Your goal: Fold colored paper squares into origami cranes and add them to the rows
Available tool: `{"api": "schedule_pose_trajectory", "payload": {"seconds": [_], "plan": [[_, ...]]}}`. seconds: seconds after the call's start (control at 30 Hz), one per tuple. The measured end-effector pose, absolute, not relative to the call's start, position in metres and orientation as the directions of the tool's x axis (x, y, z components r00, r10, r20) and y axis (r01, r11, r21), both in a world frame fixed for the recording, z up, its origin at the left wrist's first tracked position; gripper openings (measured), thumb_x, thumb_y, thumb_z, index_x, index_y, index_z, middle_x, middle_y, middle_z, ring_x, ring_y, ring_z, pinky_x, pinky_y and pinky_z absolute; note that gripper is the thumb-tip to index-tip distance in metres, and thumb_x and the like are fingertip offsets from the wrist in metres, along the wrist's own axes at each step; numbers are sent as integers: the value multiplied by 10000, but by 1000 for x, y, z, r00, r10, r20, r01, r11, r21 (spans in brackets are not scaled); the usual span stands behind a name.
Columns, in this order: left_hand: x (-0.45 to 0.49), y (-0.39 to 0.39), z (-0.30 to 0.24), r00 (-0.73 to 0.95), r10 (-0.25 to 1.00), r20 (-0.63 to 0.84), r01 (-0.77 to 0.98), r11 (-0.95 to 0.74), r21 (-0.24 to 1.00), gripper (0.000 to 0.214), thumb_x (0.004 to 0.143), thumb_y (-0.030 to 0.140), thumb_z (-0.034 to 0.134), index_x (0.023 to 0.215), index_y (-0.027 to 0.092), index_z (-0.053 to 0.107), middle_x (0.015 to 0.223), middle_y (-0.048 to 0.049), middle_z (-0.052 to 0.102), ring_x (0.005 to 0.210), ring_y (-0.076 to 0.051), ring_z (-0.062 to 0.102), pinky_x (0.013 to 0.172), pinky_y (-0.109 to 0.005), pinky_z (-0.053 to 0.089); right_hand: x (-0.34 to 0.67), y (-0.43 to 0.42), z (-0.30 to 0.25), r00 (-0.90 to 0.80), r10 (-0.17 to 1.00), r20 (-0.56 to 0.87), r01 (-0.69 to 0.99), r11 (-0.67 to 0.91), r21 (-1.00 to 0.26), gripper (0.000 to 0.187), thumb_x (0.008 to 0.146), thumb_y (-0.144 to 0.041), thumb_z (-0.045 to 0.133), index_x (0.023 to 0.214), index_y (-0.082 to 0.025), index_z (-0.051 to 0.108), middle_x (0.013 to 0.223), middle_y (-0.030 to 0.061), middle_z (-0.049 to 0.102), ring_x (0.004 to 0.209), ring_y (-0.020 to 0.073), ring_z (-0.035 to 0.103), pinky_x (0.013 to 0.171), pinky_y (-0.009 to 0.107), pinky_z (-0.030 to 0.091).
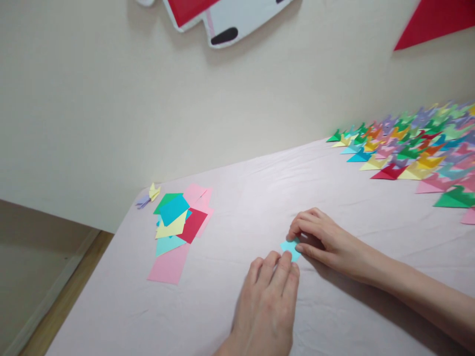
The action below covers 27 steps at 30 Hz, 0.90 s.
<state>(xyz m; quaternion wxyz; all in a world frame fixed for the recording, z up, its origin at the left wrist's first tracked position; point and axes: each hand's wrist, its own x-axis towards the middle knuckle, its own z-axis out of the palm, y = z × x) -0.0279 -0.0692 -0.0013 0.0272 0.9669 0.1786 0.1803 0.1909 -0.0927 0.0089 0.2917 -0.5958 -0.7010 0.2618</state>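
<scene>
A small light-blue folded paper point(290, 247) lies on the pale pink cloth of the table point(260, 198). My left hand point(269, 301) rests palm down below it, its fingertips pressing on the paper's lower edge. From the right, my right hand point(321, 240) curls over the paper and pinches its right side between thumb and fingers. Most of the paper is hidden under the fingers.
A loose pile of coloured paper squares point(178, 222) lies at the left, with a tiny folded yellow and lilac piece point(149, 196) behind it. Rows of several folded paper figures point(411, 153) fill the far right. The table's left edge drops to a wooden floor point(59, 306).
</scene>
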Motion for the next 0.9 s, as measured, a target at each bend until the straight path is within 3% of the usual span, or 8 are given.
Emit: {"api": "schedule_pose_trajectory", "payload": {"seconds": [0.27,0.5,0.67,0.77,0.9], "plan": [[-25,-70,0,872,361,331,350,-932,93,382,901,75,387,1213,107,605,1324,-82,606,1117,-271,520,933,-405,417,179,-97,10,-51,995,86,759,94,-644,204,739,-146,628,924,-228,603,996,39,626,1030,261,492,892,408,394],[-26,-71,-3,874,378,305,363,-926,106,383,887,63,405,1215,130,592,1335,-68,603,1161,-270,514,963,-416,423,182,-97,7,-36,994,101,699,98,-708,286,711,-72,518,936,-232,593,994,44,635,1009,248,508,877,400,423],[-27,-65,0,902,386,192,361,-920,153,418,833,82,442,1227,164,556,1551,-51,367,1404,-274,306,1065,-439,371,188,-94,6,-12,994,108,611,93,-786,327,682,-63,472,930,-231,603,959,53,642,970,240,540,846,382,465],[-27,-62,4,917,380,117,357,-916,183,393,834,99,453,1208,171,551,1577,-50,313,1453,-263,213,1123,-446,319,193,-93,6,14,993,114,542,89,-836,315,698,-87,457,939,-223,609,951,56,644,947,234,567,833,377,477],[-25,-66,3,895,424,136,399,-899,182,408,894,143,453,1294,203,515,1507,-81,401,1402,-276,302,1123,-467,323,200,-96,6,105,981,162,514,86,-853,225,795,-162,463,966,-220,597,963,57,638,929,231,572,844,390,468]]}}
